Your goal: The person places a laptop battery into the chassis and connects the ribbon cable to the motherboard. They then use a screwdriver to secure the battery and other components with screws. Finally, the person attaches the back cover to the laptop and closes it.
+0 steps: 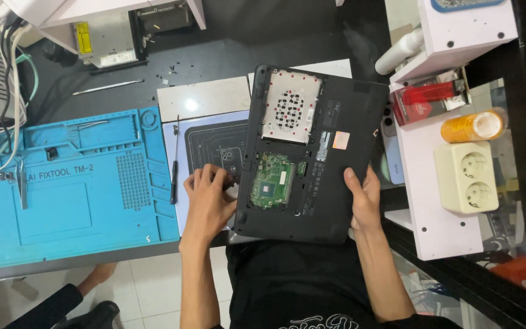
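You're gripping the upturned laptop [312, 152]: left hand [208, 201] probably pinching its left edge, right hand [363, 201] clasping the right; keep both grips level above the desk [226, 58].

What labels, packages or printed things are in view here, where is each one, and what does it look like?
Red package: on the white shelf at right, boxy with a clear front.
Pale sticker: on the black laptop base held by the left hand and right hand, small, square.
Yellow label: on the metal box at top left, a narrow upright strip.
Blue mat: left of the laptop, white print.
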